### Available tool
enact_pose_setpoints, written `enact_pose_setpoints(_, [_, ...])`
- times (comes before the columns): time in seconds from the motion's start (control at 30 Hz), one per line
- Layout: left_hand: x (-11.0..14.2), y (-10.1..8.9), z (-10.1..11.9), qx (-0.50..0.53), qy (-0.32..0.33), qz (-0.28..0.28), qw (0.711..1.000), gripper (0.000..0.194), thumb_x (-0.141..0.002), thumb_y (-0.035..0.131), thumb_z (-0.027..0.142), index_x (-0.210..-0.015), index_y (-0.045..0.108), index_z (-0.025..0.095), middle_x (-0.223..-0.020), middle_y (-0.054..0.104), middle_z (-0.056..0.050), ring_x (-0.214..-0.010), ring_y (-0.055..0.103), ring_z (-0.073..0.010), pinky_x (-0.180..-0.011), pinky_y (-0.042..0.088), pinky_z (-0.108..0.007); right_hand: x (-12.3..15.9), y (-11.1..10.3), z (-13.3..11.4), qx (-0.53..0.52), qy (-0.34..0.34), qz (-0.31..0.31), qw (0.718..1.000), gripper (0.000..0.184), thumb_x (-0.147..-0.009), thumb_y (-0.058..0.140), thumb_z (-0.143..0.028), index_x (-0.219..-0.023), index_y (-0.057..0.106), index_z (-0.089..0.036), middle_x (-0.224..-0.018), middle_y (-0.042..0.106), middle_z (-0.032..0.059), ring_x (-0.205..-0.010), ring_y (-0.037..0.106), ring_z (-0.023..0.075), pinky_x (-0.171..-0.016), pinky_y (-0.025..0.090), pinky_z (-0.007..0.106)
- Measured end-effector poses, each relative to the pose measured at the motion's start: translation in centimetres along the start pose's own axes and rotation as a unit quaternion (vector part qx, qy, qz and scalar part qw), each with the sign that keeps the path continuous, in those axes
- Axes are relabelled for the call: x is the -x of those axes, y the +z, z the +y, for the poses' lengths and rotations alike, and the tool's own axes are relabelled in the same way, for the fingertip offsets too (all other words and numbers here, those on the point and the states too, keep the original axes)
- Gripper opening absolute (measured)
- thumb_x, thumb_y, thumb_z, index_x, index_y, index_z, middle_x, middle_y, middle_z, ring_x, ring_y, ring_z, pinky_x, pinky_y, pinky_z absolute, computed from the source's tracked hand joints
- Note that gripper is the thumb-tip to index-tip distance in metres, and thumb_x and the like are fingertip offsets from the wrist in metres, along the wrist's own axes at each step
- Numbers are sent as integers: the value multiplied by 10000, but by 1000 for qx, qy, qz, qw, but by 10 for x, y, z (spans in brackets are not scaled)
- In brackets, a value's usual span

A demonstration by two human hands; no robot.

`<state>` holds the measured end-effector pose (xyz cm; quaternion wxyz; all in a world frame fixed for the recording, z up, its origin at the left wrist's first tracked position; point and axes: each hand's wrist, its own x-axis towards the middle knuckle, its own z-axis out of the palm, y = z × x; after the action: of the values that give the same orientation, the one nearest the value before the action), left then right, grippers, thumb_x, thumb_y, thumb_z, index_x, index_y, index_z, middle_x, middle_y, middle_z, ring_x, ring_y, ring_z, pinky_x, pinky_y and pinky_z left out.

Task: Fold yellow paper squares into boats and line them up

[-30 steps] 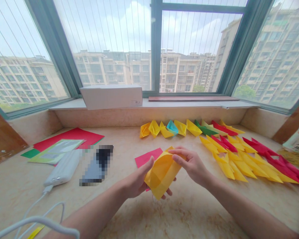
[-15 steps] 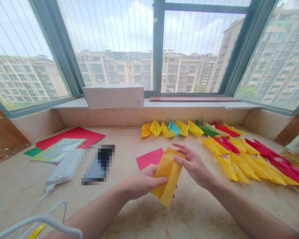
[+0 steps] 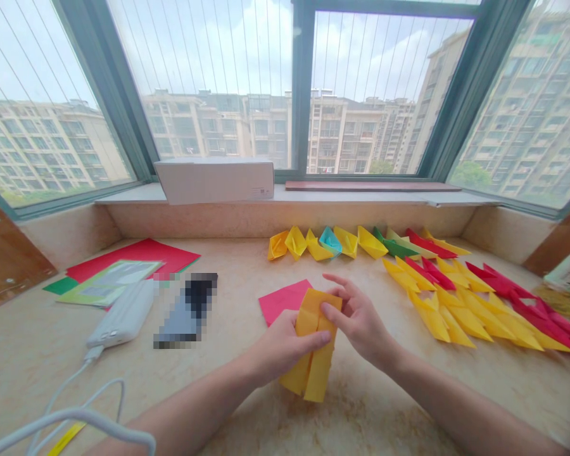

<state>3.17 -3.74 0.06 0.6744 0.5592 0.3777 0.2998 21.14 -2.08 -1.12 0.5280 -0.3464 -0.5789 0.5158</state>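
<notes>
Your left hand (image 3: 282,345) has its grip closed on the folded yellow paper (image 3: 319,367), thumb lying across the front. Your right hand (image 3: 361,320) pinches the same paper near its upper right corner, thumb in front, index finger raised clear. You have the piece tilted over the middle of the table (image 3: 235,285), partly in front of a pink sheet (image 3: 281,301); whether its lower edge touches the surface, you cannot tell from here. To your right sit yellow and red folded boats (image 3: 470,316); beyond your hands runs a row of multicoloured boats (image 3: 346,244).
</notes>
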Motion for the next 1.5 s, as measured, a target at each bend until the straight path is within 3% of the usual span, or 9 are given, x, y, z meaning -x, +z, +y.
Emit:
enact_pose_setpoints(0.2, [0, 7, -1, 73, -6, 18, 997, 383, -789, 730, 500, -884, 655, 137, -795, 691, -71, -684, 674, -198, -664, 522, -322, -1, 1, -9, -83, 60, -58, 993, 591, -808, 747, -384, -1330, 500, -263, -1012, 702, 38, -930, 683, 195, -796, 549, 315])
enact_pose_setpoints(0.33, [2, 10, -1, 47, -10, 21, 999, 428, -776, 726, 538, -884, 653, 130, -798, 685, -78, -704, 663, -200, -646, 503, -301, 1, 3, -10, -33, 84, -75, 993, 276, -798, 748, -405, -947, 695, -180, -866, 723, 42, -754, 661, 173, -672, 521, 283])
enact_pose_setpoints(0.4, [2, 11, -2, 25, 5, 36, 999, 455, -776, 712, 562, -890, 655, 125, -790, 666, -68, -698, 637, -182, -619, 473, -271, 1, 3, -9, -14, 85, -66, 994, 253, -810, 731, -411, -860, 706, -164, -823, 718, 41, -717, 645, 167, -656, 510, 284])
enact_pose_setpoints(0.63, [-4, 8, -6, 25, 35, 74, 996, 439, -836, 621, 571, -860, 625, 132, -727, 593, -25, -613, 520, -122, -551, 357, -228, -2, 2, -3, -21, 25, 9, 999, 284, -781, 770, -335, -1029, 676, -235, -943, 728, 12, -838, 659, 168, -767, 522, 296])
enact_pose_setpoints(0.73, [-5, 8, -6, 19, 38, 94, 995, 495, -827, 602, 617, -817, 626, 123, -699, 559, -15, -599, 468, -112, -538, 311, -225, 0, 3, 0, 41, -44, 2, 998, 144, -839, 716, -306, -969, 724, -247, -949, 703, 20, -887, 639, 170, -807, 510, 301])
enact_pose_setpoints(0.9, [-2, 9, -5, 24, 48, 122, 991, 553, -816, 581, 663, -743, 633, 117, -633, 513, 6, -571, 410, -102, -525, 271, -227, 4, -2, 0, 112, -119, -76, 984, 223, -944, 582, -292, -1100, 739, -319, -1038, 623, 37, -990, 601, 175, -862, 498, 312])
enact_pose_setpoints(1.13, [1, 10, 2, 60, 77, 140, 985, 466, -837, 608, 588, -913, 702, 138, -814, 678, -51, -717, 571, -172, -631, 410, -255, 7, -12, -11, 172, -163, -204, 950, 422, -984, 473, -463, -1351, 594, -294, -1352, 505, 94, -1296, 464, 268, -1113, 353, 466])
enact_pose_setpoints(1.27, [1, 9, 3, 111, 72, 104, 986, 563, -849, 533, 656, -981, 704, 136, -829, 695, -74, -762, 618, -220, -676, 457, -299, 5, -10, -8, 201, -147, -162, 955, 346, -1002, 452, -398, -1258, 668, -313, -1293, 540, 91, -1220, 530, 250, -1056, 423, 450])
enact_pose_setpoints(1.5, [-4, 7, -2, 63, 96, 106, 988, 432, -848, 637, 554, -935, 652, 132, -775, 652, -28, -636, 568, -128, -578, 407, -226, 3, -5, 0, 182, -121, -68, 973, 236, -907, 635, -348, -1123, 710, -286, -1148, 608, 76, -1092, 596, 233, -967, 494, 407])
